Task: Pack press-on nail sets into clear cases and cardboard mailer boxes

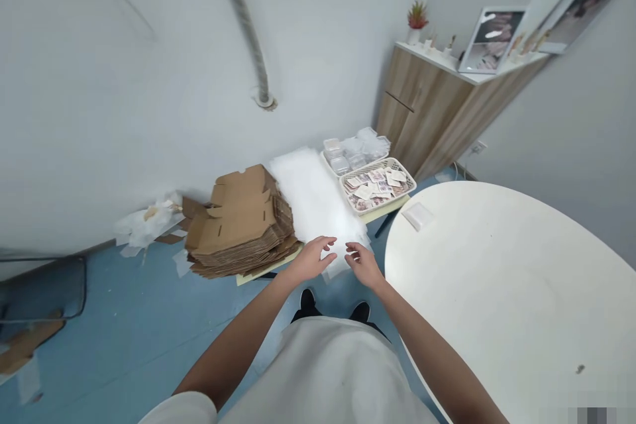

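Observation:
My left hand (314,258) and my right hand (363,263) reach forward over the near end of a pile of white translucent sheets (313,192). Both have their fingers apart and curved, with a gap between the two hands. Nothing shows in either one. Whether the fingertips touch the sheets I cannot tell. Left of the sheets lies a tall stack of flat brown cardboard boxes (243,212). Beyond my right hand stands a white basket (378,187) of small printed cards, and behind it another tray holds clear plastic boxes (342,162).
A round white table (497,265) fills the right side, with a small flat white packet (418,216) near its edge. A wooden cabinet (427,99) stands in the corner. Crumpled plastic (149,222) and cardboard scraps lie on the blue floor at left.

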Demonstrator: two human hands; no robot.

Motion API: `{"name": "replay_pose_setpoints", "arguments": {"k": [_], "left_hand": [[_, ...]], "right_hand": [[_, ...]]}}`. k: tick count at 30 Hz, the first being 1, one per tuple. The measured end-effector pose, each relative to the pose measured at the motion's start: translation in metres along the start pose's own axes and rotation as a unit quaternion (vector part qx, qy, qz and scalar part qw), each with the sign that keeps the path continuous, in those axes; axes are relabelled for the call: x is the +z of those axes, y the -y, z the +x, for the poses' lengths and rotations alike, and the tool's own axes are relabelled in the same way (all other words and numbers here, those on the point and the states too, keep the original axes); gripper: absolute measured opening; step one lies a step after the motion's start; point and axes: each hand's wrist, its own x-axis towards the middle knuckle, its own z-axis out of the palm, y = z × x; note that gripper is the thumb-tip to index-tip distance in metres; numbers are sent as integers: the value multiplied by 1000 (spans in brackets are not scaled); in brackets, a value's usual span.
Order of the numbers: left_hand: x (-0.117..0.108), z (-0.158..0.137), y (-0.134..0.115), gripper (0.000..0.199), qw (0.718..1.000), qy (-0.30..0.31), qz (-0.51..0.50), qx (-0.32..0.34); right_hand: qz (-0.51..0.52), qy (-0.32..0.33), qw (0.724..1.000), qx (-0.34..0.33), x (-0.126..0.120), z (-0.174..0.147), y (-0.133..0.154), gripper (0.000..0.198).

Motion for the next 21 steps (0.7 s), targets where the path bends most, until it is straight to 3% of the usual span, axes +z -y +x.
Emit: {"name": "replay_pose_setpoints", "arguments": {"k": [5, 10, 13, 17, 21], "left_hand": [[-85, -42, 21, 38, 992, -118, 52, 3], [-142, -86, 80, 48, 966, -159, 176, -104], [-155, -105, 112, 57, 960, -131, 206, -138], [-157, -117, 134, 60, 969, -92, 192, -125], [-157, -116, 145, 52, 974, -83, 178, -112]], "right_hand": [[-107, -9, 989, -97, 37, 45, 75, 36], [-264, -17, 953, -147, 90, 80, 147, 42], [-374, -40, 918, -124, 117, 93, 170, 38], [-463, -44, 882, -80, 136, 101, 185, 27], [-473, -63, 869, -129, 139, 103, 193, 26]]}}
